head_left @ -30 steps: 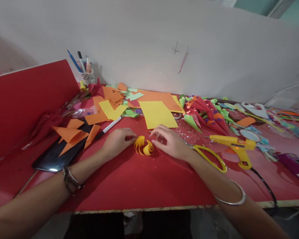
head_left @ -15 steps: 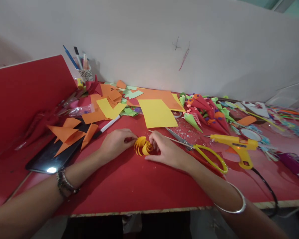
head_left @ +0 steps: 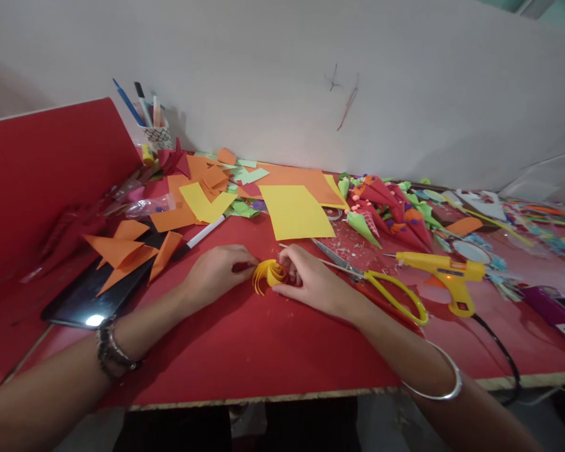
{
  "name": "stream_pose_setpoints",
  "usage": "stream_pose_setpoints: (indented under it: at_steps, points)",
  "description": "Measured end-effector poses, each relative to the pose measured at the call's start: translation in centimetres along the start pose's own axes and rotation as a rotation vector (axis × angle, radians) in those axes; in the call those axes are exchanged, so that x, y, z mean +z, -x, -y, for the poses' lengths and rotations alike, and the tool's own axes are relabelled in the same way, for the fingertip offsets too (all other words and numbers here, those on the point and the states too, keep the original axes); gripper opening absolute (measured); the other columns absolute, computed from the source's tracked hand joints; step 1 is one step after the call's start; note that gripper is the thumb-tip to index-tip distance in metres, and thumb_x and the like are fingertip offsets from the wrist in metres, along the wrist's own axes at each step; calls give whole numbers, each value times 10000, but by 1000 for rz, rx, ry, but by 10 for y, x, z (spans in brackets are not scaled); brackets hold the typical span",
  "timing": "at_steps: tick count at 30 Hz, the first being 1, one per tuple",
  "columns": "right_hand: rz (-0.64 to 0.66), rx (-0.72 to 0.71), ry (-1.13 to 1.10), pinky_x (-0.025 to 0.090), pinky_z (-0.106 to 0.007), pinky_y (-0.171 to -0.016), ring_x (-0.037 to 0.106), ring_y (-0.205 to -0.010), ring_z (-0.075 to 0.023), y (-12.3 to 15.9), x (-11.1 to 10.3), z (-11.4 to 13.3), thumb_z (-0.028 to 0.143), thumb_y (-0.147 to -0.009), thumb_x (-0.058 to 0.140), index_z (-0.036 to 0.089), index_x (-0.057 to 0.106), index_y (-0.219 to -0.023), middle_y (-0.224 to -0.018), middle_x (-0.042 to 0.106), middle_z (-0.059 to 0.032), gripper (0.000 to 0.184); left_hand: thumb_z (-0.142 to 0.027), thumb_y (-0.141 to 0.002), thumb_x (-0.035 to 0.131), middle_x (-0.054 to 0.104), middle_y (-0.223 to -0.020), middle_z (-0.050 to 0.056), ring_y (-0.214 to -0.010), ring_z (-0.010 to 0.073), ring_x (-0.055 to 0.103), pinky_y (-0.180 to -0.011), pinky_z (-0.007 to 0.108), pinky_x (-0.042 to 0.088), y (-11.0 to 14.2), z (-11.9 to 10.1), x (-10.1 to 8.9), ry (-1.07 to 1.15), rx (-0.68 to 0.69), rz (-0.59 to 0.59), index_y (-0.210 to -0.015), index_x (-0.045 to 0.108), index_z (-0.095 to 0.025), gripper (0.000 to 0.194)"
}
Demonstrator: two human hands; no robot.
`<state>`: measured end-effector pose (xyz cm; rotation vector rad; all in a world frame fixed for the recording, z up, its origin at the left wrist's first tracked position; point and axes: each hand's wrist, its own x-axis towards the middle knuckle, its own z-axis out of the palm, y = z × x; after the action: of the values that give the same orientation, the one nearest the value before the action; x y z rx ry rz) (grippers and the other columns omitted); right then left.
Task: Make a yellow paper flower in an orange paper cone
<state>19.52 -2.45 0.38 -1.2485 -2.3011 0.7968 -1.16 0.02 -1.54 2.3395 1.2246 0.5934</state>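
Observation:
Between my hands, just above the red tabletop, is a strip of yellow paper cut into a fringe and curled round. My left hand pinches the fringe's left side with thumb and fingertips. On the other side, my right hand has its thumb and bent fingers closed on the rolled part; its fingertips partly hide the paper. A thin wooden stick lies behind my right hand, crossing scissors with yellow handles.
A yellow sheet lies behind my hands. Left are orange paper pieces on a dark phone, and a marker. Rightward sit a yellow glue gun with a black cord, red paper cones and a purple device.
The curled yellow fringe has turned a little between my fingers, its strips now sweeping over towards the left. Both hands stay in nearly the same place; the view has shifted slightly.

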Motion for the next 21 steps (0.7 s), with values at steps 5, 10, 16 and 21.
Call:
stream_pose_setpoints:
  at_steps: [5, 10, 16, 21]
  points:
    - [4, -56, 8, 405, -270, -720, 491, -805, -136, 0, -2, 0, 293, -775, 541, 216, 464, -1013, -960, 478, -33, 262, -266, -780, 492, 631, -788, 6, -705, 131, 566, -609, 208, 402, 1, -1, -3, -5, -6, 11, -806, 646, -203, 167]
    - [33, -65, 20, 411, -248, -672, 482, -732, -118, -2, -4, -1, 291, -784, 542, 192, 505, -937, -923, 454, -31, 186, -280, -780, 486, 616, -799, 0, -682, 122, 551, -589, 208, 399, 2, -1, -5, -14, 8, 45, -850, 629, -217, 172]
    - [33, -78, 36, 402, -244, -662, 478, -736, -122, -3, -4, -3, 300, -780, 556, 183, 510, -945, -911, 464, -34, 207, -255, -774, 476, 558, -945, 36, -763, 134, 533, -705, 257, 432, 4, -8, -10, -39, 76, -122, -1078, 481, -189, 311]
    - [40, -81, 28, 403, -244, -662, 478, -720, -115, -3, -3, -3, 300, -774, 565, 177, 504, -931, -904, 472, -31, 209, -221, -782, 490, 509, -876, 21, -791, 117, 512, -723, 230, 428, 6, -14, -7, -27, 214, -204, -813, 534, -180, 67]
